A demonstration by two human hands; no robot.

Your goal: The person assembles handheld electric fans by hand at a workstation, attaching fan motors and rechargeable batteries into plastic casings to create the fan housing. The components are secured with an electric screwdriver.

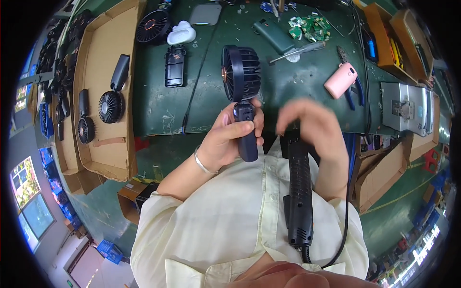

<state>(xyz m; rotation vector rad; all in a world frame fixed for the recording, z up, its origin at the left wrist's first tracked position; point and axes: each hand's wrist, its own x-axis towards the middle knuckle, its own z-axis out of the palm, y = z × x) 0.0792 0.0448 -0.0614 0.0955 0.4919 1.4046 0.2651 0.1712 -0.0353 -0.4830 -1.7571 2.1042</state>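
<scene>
My left hand [234, 128] is wrapped round the handle of a black handheld fan [241, 74]. The fan's round caged head points up over the green work table [163, 113], with its face turned to the left. To the right, my right hand [311, 122] is smeared by motion, its fingers curved down and apart from the fan. Just below those fingers, a black corded power tool [300, 192], shaped like an electric screwdriver, is in front of my shirt. Whether the hand touches the tool cannot be made out.
At left, a cardboard tray [103, 48] holds several black fans. Across the table are a black fan housing [175, 66], a white cloud-shaped case [181, 33], a dark green case [274, 36], a screwdriver [300, 51], small circuit boards [309, 28], a pink case [341, 80] and blue-handled pliers [355, 94].
</scene>
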